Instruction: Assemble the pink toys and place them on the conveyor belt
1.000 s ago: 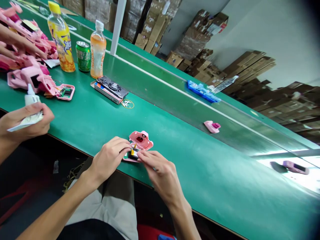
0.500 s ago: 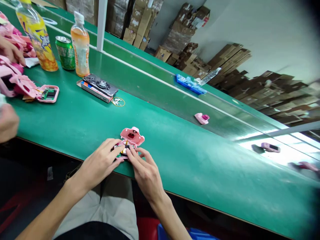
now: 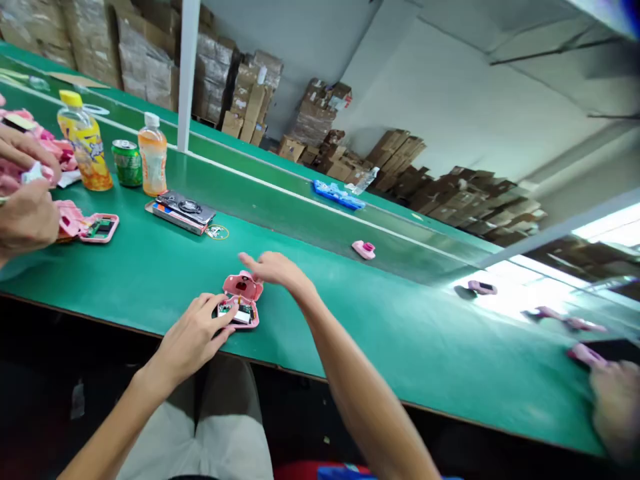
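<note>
An opened pink toy camera [image 3: 249,325] lies on the green bench near its front edge. Its lower half shows a green circuit board and a white block; the pink shell half [image 3: 243,287] stands hinged up behind, its inside facing me. My left hand [image 3: 195,333] grips the left side of the lower half, thumb at the front edge and a fingertip over the board. Above and just right of the raised shell, my right hand [image 3: 275,268] is stretched out leftward with its fingers apart, holding nothing that I can see.
On the left stand a yellow-capped bottle [image 3: 86,143], a green can [image 3: 127,163] and an orange drink bottle [image 3: 153,157]. A flat box [image 3: 180,213] lies nearby. Co-workers' hands [image 3: 30,213] handle pink parts at left; another hand [image 3: 617,400] is at far right. Pink cameras [image 3: 364,250] lie along the belt.
My right hand has lifted off the camera's board and moved up beyond the raised shell. My left hand stays on the camera. The view has tilted up, and a co-worker's hand appears at right.
</note>
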`<state>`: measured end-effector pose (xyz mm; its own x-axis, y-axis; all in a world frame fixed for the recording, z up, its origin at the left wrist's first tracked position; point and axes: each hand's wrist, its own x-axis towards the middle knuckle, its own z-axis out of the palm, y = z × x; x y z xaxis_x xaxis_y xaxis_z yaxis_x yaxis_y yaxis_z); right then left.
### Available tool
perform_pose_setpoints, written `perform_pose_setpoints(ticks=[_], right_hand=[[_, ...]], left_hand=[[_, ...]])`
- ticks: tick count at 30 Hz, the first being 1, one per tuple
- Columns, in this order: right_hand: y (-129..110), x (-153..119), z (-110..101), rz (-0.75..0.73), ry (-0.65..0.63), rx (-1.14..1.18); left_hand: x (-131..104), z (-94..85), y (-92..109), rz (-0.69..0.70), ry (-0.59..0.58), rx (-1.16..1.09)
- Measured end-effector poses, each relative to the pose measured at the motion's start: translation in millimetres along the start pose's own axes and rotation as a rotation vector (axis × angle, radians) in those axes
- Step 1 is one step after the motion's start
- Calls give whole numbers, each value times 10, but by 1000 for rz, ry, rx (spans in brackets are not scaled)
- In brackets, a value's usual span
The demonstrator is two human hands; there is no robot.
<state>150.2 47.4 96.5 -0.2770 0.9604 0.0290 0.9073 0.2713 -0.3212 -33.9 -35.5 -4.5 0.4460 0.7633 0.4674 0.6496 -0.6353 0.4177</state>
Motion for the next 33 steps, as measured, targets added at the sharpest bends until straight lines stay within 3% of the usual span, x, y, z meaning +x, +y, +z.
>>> perform_pose_setpoints(ticks=[2, 4, 7, 10, 13, 16, 18, 24, 30, 31, 33], right_hand=[[-120, 389, -111, 72, -336, -14], [-250, 625, -193, 108, -585, -28], [-358, 646, -323, 64, -700, -44], [-305, 387, -479, -66, -596, -4], [-248, 62, -605, -250, -369, 171], [-295, -141, -690, -366, -194, 345], [-350, -172, -760, -434, -181, 380], [-465, -18, -1023, -630, -318, 346], [-614, 70, -1170, -628, -446, 413], [-620, 50, -1160, -596, -412, 435], [-602, -47, -1059, -493, -210, 480]], left_hand=[[6, 1, -3, -15, -2, -6], [8, -10, -9, -45, -12, -51], [-7, -36, -24, -90, 18, -260], [-30, -53, -25, -150, 226, -578], [-10, -59, 22, -235, 506, -859], [89, -69, 125, -335, 635, -1049], [186, -90, 201, -401, 673, -1171], [435, -258, 261, -493, 697, -1412], [565, -465, 241, -391, 533, -1519], [586, -481, 254, -371, 528, -1515], [626, -486, 292, -357, 565, -1501]])
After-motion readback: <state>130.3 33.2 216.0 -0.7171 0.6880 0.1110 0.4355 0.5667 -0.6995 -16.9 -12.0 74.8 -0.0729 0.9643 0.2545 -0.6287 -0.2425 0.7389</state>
